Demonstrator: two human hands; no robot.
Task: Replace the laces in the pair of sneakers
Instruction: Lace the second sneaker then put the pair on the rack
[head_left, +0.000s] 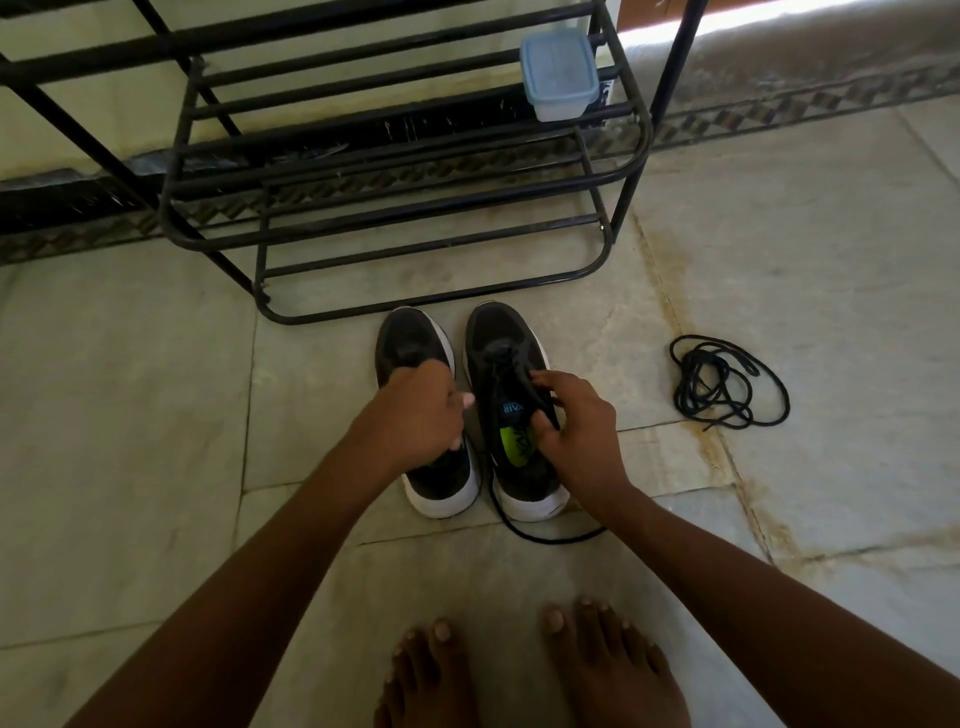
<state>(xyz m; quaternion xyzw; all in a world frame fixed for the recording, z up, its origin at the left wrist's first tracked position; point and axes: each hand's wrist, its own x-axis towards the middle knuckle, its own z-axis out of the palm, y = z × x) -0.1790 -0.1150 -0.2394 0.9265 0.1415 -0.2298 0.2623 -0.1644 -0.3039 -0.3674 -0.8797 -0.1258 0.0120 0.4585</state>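
Observation:
Two black sneakers with white soles stand side by side on the floor, toes away from me. My left hand (415, 410) hovers over the left sneaker (441, 483), fingers curled, and what it holds is hidden. My right hand (571, 421) grips the lace and side of the right sneaker (506, 343) at its eyelets. A black lace (545, 538) trails from that shoe across the floor behind its heel. A loose bundle of black laces (727, 384) lies on the tiles to the right.
A black metal shoe rack (405, 208) stands just beyond the toes, with a blue-lidded plastic box (558, 73) on its upper shelf. My bare feet (519, 670) are at the bottom edge. Pale stone tiles surround the shoes.

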